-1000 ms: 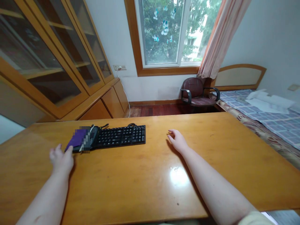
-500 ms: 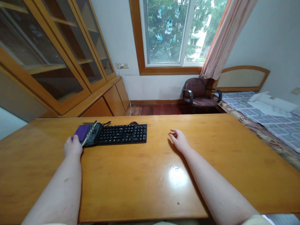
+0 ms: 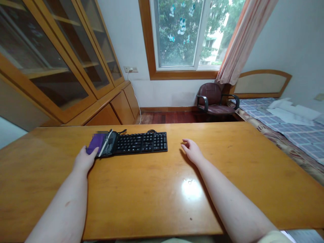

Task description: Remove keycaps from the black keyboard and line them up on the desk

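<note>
You're sliding the keyboard (image 3: 141, 143) nearer your relaxed, empty right hand (image 3: 193, 152), your left hand (image 3: 84, 160) grasping the purple pouch (image 3: 97, 142).

A pale cream, soft cloth sleeve (image 3: 274, 237) is worn on the right arm, its edge seen near the elbow. The slender right forearm (image 3: 225, 192) and the bare right hand (image 3: 191, 151) are uncovered below it. The rounded left forearm (image 3: 62, 192), marked by one small elongated blemish (image 3: 67, 204), and the bare left hand (image 3: 84, 159) are likewise uncovered.
</note>
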Available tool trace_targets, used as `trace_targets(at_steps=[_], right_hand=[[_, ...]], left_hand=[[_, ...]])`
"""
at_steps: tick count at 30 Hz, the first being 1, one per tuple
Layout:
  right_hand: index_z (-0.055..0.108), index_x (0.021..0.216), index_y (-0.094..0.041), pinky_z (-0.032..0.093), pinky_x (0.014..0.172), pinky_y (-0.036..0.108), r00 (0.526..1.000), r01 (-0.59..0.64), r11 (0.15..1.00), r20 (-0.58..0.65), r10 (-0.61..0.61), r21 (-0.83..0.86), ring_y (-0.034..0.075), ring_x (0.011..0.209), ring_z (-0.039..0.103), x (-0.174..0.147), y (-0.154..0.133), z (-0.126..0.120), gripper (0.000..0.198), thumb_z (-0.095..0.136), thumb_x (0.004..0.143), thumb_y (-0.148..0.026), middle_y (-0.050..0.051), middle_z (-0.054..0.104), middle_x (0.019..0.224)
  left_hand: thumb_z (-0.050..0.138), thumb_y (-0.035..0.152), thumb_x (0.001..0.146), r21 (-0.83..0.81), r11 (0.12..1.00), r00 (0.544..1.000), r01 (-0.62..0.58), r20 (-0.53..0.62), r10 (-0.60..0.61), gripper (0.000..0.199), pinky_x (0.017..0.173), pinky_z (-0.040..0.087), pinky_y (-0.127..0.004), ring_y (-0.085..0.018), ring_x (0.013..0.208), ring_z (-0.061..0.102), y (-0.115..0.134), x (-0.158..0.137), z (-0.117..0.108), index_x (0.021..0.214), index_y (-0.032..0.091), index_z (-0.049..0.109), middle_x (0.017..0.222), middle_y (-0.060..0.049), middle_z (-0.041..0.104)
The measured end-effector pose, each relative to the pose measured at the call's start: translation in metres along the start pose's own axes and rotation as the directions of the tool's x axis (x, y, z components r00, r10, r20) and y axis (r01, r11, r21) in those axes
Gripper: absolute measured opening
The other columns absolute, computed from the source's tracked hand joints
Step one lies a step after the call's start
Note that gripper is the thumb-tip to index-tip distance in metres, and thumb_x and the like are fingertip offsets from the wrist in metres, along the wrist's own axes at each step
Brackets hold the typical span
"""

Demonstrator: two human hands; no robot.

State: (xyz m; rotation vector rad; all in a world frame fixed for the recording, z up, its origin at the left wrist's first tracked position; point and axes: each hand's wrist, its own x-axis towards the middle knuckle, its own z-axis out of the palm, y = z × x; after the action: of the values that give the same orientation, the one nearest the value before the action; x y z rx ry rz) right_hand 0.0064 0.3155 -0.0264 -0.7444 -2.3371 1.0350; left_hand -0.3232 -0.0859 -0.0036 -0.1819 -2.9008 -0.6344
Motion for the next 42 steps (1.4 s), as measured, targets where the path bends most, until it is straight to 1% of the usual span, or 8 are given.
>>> trace_targets(at_steps=[4, 14, 21, 26, 33, 36, 39, 42], right_hand=[[0.057, 0.113, -0.013, 0.045, 0.087, 0.034, 1.000, -0.002, 1.000, -0.002, 0.002, 0.024, 0.019, 0.092, 0.060, 0.001, 0.000, 0.000, 0.038, 0.053, 0.081, -0.033, 0.012, 0.064, 0.103], [0.057, 0.112, -0.013, 0.044, 0.085, 0.038, 0.986, -0.095, 0.991, -0.148, 0.080, -0.098, 0.024, 0.096, 0.060, 0.008, 0.008, -0.017, 0.040, 0.049, 0.083, -0.041, 0.015, 0.063, 0.106], [0.054, 0.116, -0.007, 0.035, 0.087, 0.052, 0.898, -0.351, 0.893, -0.372, 0.236, -0.281, 0.038, 0.102, 0.054, 0.009, 0.009, -0.037, 0.057, 0.046, 0.082, -0.052, 0.027, 0.060, 0.105], [0.044, 0.126, -0.001, 0.028, 0.088, 0.061, 0.831, -0.422, 0.849, -0.509, 0.223, -0.318, 0.045, 0.110, 0.044, 0.010, 0.023, -0.038, 0.075, 0.047, 0.078, -0.058, 0.034, 0.048, 0.120], [0.043, 0.128, -0.003, 0.027, 0.089, 0.062, 0.797, -0.444, 0.842, -0.565, 0.214, -0.307, 0.045, 0.114, 0.041, 0.012, 0.031, -0.038, 0.079, 0.048, 0.075, -0.062, 0.035, 0.041, 0.128], [0.040, 0.131, -0.002, 0.026, 0.091, 0.062, 0.805, -0.406, 0.843, -0.575, 0.146, -0.354, 0.045, 0.119, 0.035, 0.010, 0.021, -0.038, 0.078, 0.046, 0.078, -0.059, 0.034, 0.033, 0.135], [0.037, 0.134, -0.006, 0.023, 0.097, 0.059, 0.828, -0.254, 0.871, -0.560, -0.029, -0.421, 0.041, 0.126, 0.029, 0.004, 0.006, -0.032, 0.071, 0.044, 0.082, -0.055, 0.028, 0.027, 0.141], [0.038, 0.133, -0.009, 0.022, 0.101, 0.054, 0.874, -0.080, 0.877, -0.457, -0.166, -0.473, 0.036, 0.128, 0.029, -0.003, -0.006, -0.020, 0.063, 0.043, 0.085, -0.050, 0.023, 0.030, 0.142]], left_hand=[[0.050, 0.058, 0.075, -0.075, 0.996, 0.987, -0.039, 0.153, 0.050, 0.068, 0.084, 0.047, -0.039, -0.031, 0.100, 0.060, 0.014, -0.014, 0.001, 0.126, 0.012, 0.048, 0.110, -0.014, 0.064], [0.048, 0.062, 0.073, -0.073, 0.983, 0.976, -0.170, 0.128, 0.179, 0.065, 0.084, 0.046, -0.040, -0.033, 0.099, 0.060, 0.088, -0.071, 0.028, 0.116, 0.014, 0.057, 0.105, -0.016, 0.065], [0.043, 0.063, 0.075, -0.045, 0.979, 0.971, -0.200, 0.122, 0.204, 0.063, 0.085, 0.043, -0.044, -0.034, 0.102, 0.057, 0.147, -0.104, 0.049, 0.116, 0.016, 0.055, 0.108, -0.018, 0.062], [0.047, 0.063, 0.073, -0.098, 0.988, 0.978, -0.120, 0.161, 0.135, 0.065, 0.084, 0.043, -0.048, -0.038, 0.103, 0.055, 0.188, -0.121, 0.058, 0.117, 0.016, 0.054, 0.112, -0.020, 0.060], [0.047, 0.061, 0.075, -0.162, 0.977, 0.978, -0.142, 0.132, 0.164, 0.066, 0.089, 0.040, -0.049, -0.038, 0.109, 0.052, 0.189, -0.127, 0.063, 0.122, 0.015, 0.051, 0.117, -0.021, 0.058], [0.046, 0.055, 0.079, -0.217, 0.961, 0.982, -0.171, 0.047, 0.185, 0.065, 0.098, 0.035, -0.047, -0.035, 0.118, 0.046, 0.185, -0.128, 0.057, 0.127, 0.011, 0.046, 0.127, -0.021, 0.051], [0.045, 0.045, 0.083, -0.246, 0.923, 0.954, -0.297, -0.112, 0.278, 0.053, 0.105, 0.028, -0.043, -0.030, 0.124, 0.039, 0.192, -0.137, 0.049, 0.127, 0.016, 0.046, 0.133, -0.015, 0.046], [0.048, 0.041, 0.083, -0.250, 0.889, 0.923, -0.384, -0.098, 0.372, 0.046, 0.104, 0.029, -0.041, -0.029, 0.122, 0.041, 0.200, -0.146, 0.045, 0.125, 0.020, 0.050, 0.132, -0.011, 0.048]])
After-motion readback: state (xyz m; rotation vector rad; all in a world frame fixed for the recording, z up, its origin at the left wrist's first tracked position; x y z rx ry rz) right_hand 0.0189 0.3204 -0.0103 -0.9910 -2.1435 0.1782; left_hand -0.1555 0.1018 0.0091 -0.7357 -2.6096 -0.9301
